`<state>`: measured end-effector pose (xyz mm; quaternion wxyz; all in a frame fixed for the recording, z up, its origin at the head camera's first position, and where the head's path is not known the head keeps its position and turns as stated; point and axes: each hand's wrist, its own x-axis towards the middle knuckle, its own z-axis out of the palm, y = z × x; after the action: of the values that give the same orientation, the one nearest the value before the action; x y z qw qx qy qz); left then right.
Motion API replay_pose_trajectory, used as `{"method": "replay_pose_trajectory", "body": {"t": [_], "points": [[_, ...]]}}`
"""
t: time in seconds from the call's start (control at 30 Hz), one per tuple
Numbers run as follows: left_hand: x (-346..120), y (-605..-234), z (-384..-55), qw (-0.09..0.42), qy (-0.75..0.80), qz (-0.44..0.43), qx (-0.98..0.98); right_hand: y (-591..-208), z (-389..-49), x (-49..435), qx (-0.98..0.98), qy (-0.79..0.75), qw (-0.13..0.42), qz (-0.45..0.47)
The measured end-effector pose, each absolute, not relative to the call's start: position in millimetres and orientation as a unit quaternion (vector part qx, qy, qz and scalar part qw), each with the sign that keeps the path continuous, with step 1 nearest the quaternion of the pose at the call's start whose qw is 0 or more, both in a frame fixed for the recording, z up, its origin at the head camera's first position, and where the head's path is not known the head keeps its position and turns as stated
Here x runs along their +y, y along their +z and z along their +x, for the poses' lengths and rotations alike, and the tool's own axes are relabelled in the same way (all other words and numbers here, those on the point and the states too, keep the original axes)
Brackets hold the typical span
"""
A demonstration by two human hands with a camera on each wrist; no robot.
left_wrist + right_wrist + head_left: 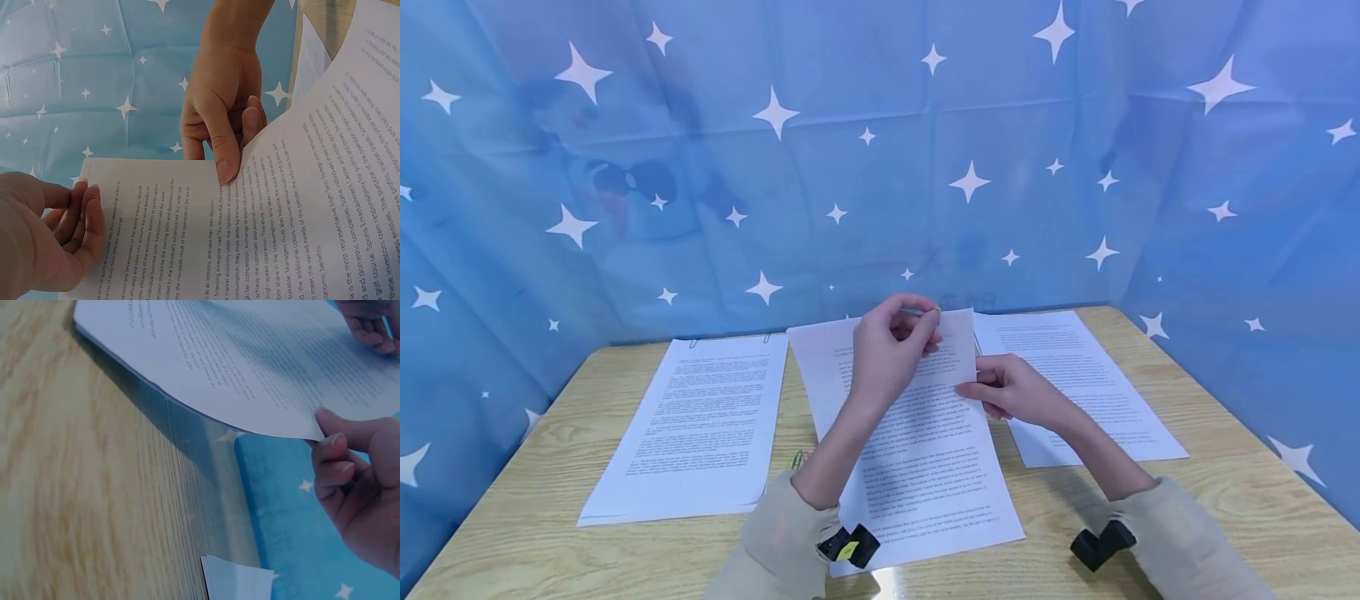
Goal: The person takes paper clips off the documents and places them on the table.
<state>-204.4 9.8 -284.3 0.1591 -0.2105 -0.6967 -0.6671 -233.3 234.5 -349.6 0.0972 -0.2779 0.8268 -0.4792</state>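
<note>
In the head view a stack of printed paper (925, 467) is held up at a tilt over the table, its lower end near the front. My right hand (1011, 387) pinches its right edge, thumb on the printed face and fingers behind. My left hand (891, 346) is at the top edge, thumb and fingertips pinched on a small, thin, yellowish piece, seemingly a paper clip (937, 310), mostly hidden by the fingers. The left wrist view has the left fingertips (87, 194) right at the top corner. In the right wrist view the sheets (250, 381) bow between the hands.
On the left lies a printed stack (700, 433) with two paper clips on its top edge. Another printed stack (1075, 392) lies on the right. Loose coloured paper clips (797, 460) show beside my left sleeve. A blue starred curtain (865, 167) stands behind the wooden table (1225, 500).
</note>
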Motion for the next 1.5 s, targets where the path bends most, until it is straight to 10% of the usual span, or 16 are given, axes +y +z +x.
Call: {"method": "replay_pose_trajectory", "body": {"t": [1.5], "points": [[-12.5,-280.0,-193.4,0.165,-0.651,-0.217,-0.709,-349.2,-232.7,234.3,0.830,-0.473,0.100,-0.279]]}}
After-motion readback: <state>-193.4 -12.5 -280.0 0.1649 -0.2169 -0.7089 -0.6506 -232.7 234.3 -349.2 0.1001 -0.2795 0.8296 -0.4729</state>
